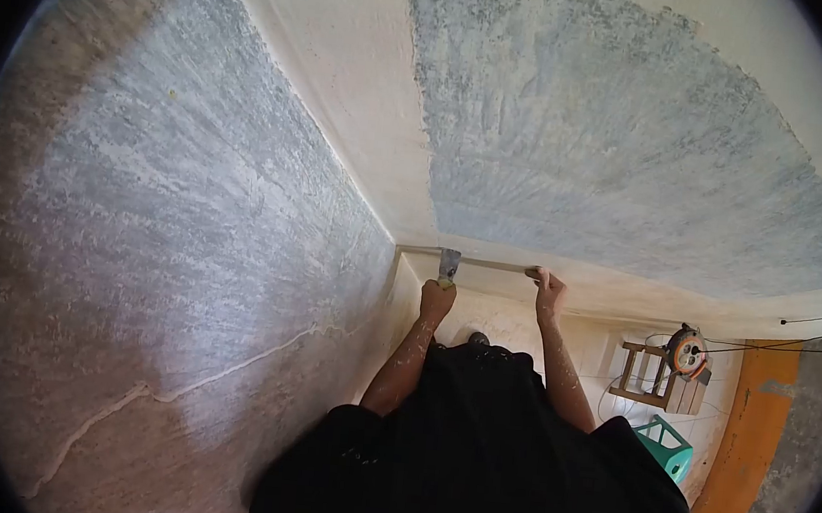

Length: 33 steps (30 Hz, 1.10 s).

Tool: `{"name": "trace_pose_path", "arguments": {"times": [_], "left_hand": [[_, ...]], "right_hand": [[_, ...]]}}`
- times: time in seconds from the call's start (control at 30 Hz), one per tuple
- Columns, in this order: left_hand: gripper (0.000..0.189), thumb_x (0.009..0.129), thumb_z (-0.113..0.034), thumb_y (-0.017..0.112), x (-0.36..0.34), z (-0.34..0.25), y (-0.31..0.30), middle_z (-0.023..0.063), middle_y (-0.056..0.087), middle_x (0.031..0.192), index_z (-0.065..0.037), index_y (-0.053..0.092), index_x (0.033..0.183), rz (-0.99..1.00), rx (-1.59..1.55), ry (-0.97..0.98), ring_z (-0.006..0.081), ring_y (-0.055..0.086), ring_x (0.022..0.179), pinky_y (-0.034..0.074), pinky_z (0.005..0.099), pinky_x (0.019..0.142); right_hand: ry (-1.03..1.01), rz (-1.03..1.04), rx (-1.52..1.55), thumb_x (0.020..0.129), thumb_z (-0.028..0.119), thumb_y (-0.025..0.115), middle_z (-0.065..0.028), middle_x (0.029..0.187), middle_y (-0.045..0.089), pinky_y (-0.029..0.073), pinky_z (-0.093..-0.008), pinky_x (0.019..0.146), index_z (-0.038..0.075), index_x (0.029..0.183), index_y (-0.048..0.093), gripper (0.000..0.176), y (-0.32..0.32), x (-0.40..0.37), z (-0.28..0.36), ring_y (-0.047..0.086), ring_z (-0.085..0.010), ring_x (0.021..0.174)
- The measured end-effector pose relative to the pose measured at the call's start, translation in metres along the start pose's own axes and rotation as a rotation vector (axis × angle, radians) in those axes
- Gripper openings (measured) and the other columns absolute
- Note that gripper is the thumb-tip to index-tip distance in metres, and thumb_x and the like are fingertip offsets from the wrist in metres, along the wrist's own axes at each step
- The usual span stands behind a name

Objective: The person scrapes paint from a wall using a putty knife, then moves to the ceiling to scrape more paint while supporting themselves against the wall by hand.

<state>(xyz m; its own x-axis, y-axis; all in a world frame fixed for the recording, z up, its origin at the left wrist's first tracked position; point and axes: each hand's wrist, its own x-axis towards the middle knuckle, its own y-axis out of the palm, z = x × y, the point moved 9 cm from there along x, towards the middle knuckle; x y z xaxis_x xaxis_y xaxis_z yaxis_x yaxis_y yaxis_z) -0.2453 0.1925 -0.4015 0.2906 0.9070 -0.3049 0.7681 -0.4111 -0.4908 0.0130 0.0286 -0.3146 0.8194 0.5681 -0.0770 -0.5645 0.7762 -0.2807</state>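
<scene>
Neither of my hands is in view. Ahead of me a person in a black shirt [476,458] stands with their back to me and both arms raised to the joint between wall and ceiling. The hand on the left [437,298] holds a putty knife [448,265] against the corner. The hand on the right [547,286] grips the end of a long thin blade or strip [489,263] lying along the joint. Both forearms are spattered with white.
A rough grey plastered wall [188,237] fills the left. A grey patch [617,138] covers the pale ceiling. At the right stand a wooden stool [650,375] with an orange cable reel [686,351], a teal crate [665,447] and an orange door frame [757,433].
</scene>
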Motion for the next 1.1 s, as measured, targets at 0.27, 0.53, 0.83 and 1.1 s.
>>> {"name": "trace_pose_path", "arguments": {"times": [0.27,0.53,0.83,1.1], "left_hand": [[0.037,0.074,-0.025,0.067,0.024,0.042,0.022,0.0284,0.063,0.072,0.011,0.059,0.074,0.01,-0.034,-0.13,0.0409,0.066,0.074,0.05,0.0473,0.061],[0.036,0.074,-0.024,0.068,0.01,0.004,0.001,0.0264,0.064,0.07,0.012,0.06,0.074,0.052,-0.025,-0.047,0.0396,0.066,0.071,0.049,0.0464,0.062],[0.035,0.074,-0.022,0.066,0.01,0.008,-0.004,0.0262,0.064,0.07,0.012,0.061,0.074,0.056,-0.027,-0.027,0.0373,0.067,0.068,0.049,0.046,0.061],[0.03,0.077,-0.02,0.064,0.017,0.037,-0.008,0.017,0.061,0.063,0.01,0.058,0.082,-0.002,0.009,-0.074,0.0279,0.062,0.056,0.048,0.0392,0.049]], "right_hand": [[-0.018,0.011,-0.016,0.096,0.035,0.052,-0.0112,0.086,0.072,0.053,-0.0353,0.081,-0.002,0.095,0.071,0.042,0.003,0.003,-0.005,0.067,-0.0182,0.084],[0.011,-0.001,0.036,0.094,0.034,0.054,-0.0109,0.086,0.073,0.051,-0.0329,0.083,-0.002,0.093,0.072,0.04,0.003,0.004,-0.009,0.067,-0.0167,0.085],[-0.054,-0.006,0.027,0.095,0.036,0.054,-0.0094,0.084,0.073,0.051,-0.0325,0.078,-0.001,0.092,0.072,0.041,0.002,0.009,0.001,0.066,-0.0153,0.081],[0.014,-0.006,0.088,0.093,0.029,0.059,-0.0121,0.085,0.072,0.051,-0.0322,0.086,-0.002,0.094,0.072,0.034,0.003,0.01,-0.008,0.067,-0.0167,0.085]]}}
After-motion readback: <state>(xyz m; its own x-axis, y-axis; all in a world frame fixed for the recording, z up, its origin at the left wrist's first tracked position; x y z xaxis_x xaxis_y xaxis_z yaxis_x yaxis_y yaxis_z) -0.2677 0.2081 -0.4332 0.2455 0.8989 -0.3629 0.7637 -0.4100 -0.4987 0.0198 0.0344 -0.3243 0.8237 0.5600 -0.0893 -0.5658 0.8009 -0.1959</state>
